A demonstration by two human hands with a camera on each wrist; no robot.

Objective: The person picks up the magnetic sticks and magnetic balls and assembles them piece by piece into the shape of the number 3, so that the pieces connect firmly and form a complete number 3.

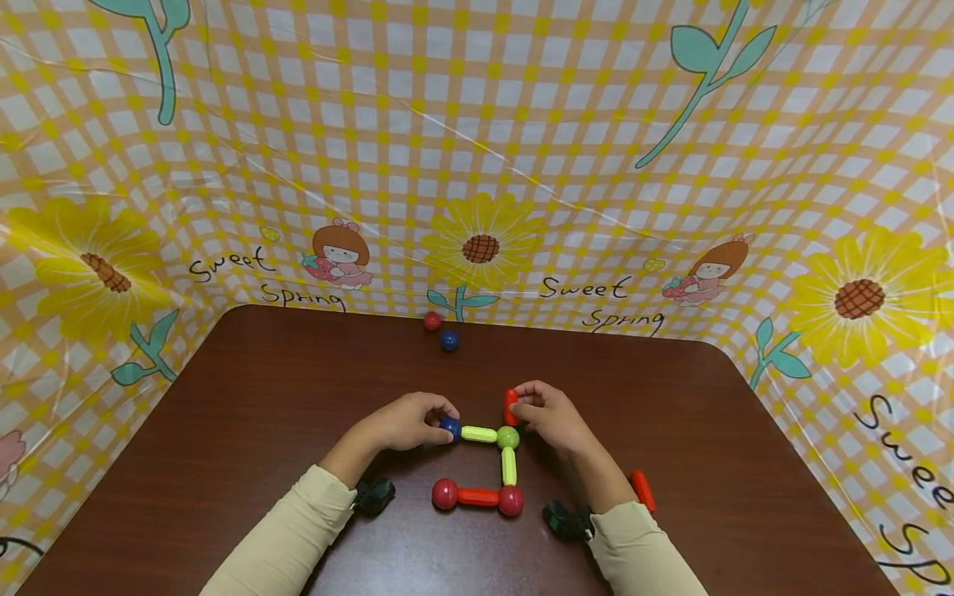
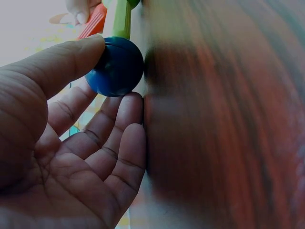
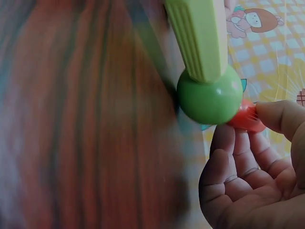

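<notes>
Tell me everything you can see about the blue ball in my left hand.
The blue ball is a smooth, slightly glossy, dark blue sphere that looks like plastic. Your left hand pinches it, the thumb lying against its surface. In the head view, a ribbed yellow-green rod meets its right side, and a faint curved line shows on the ball near that rod in the left wrist view. It sits low by the brown tabletop; whether they touch is unclear.
</notes>
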